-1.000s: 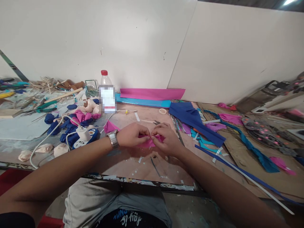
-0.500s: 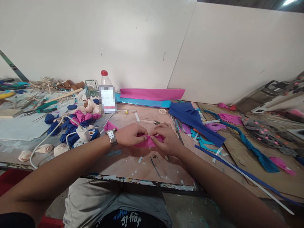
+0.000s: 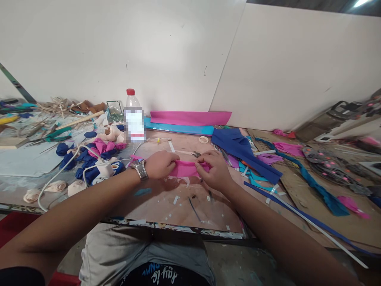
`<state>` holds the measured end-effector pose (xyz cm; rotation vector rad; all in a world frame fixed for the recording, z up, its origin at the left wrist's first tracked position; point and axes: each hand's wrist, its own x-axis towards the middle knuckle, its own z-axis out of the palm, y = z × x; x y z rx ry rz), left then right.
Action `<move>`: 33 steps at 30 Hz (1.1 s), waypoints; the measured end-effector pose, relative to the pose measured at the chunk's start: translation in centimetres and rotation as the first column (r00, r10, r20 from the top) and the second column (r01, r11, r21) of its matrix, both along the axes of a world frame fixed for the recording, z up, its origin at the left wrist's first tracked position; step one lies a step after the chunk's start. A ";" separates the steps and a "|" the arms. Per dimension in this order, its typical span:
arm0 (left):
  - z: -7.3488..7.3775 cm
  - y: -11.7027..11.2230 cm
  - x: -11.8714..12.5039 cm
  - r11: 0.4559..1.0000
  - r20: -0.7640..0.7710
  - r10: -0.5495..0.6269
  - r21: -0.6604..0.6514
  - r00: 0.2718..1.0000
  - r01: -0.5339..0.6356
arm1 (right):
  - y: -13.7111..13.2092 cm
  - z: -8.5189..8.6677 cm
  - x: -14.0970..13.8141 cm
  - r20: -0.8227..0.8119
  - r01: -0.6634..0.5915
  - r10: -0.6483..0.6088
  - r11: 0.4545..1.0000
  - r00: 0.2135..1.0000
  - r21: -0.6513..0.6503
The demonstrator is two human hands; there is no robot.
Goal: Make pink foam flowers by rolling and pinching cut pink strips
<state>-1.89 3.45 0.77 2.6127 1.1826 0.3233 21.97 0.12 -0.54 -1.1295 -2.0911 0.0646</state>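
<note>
A strip of bright pink fabric (image 3: pixel 185 169) stretches between my two hands, just above the worktable (image 3: pixel 166 208). My left hand (image 3: pixel 161 164), with a metal watch (image 3: pixel 140 170) at its wrist, pinches the strip's left part between thumb and fingers. At the other side my right hand (image 3: pixel 212 169) grips the strip's upper edge with thumb and fingertips. Part of the fabric is hidden behind the fingers. Scissors or similar pointed metal tips (image 3: pixel 195 154) lie just beyond the right hand, partly covered by it.
To the left lie fabric roses (image 3: pixel 56 186), a white charger with its cable (image 3: pixel 104 169) and green-handled pliers (image 3: pixel 59 134). A red-capped bottle (image 3: pixel 131 99) stands behind. Pink sheet material (image 3: pixel 190 118) rests along the wall, a tape ring (image 3: pixel 203 140) before it. Blue fabric (image 3: pixel 244 153) lies right.
My hands have moved apart, the left one to the left and the right one to the right. The pink fabric between them is now spread wider and more of it shows.
</note>
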 end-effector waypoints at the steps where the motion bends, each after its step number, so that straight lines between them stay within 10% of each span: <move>1: -0.1 0.1 0.0 0.999 -0.040 0.032 0.027 0.999 -0.031 | 0.1 0.0 0.1 0.001 0.012 -0.012 1.000 1.000 0.000; 7: -0.4 0.6 -0.3 0.990 -0.142 0.106 0.105 0.984 -0.091 | 0.3 -0.2 0.3 0.006 0.049 -0.049 0.999 0.999 -0.020; 19: -0.4 -1.4 0.7 0.990 -0.047 -0.101 0.096 0.994 0.105 | -0.3 -0.6 -0.7 0.056 -0.080 0.085 0.993 0.995 -0.088; 33: -0.2 -0.4 0.2 0.992 -0.065 0.057 0.119 0.996 -0.049 | 0.1 -0.5 -0.2 0.033 0.002 0.000 0.998 0.999 -0.068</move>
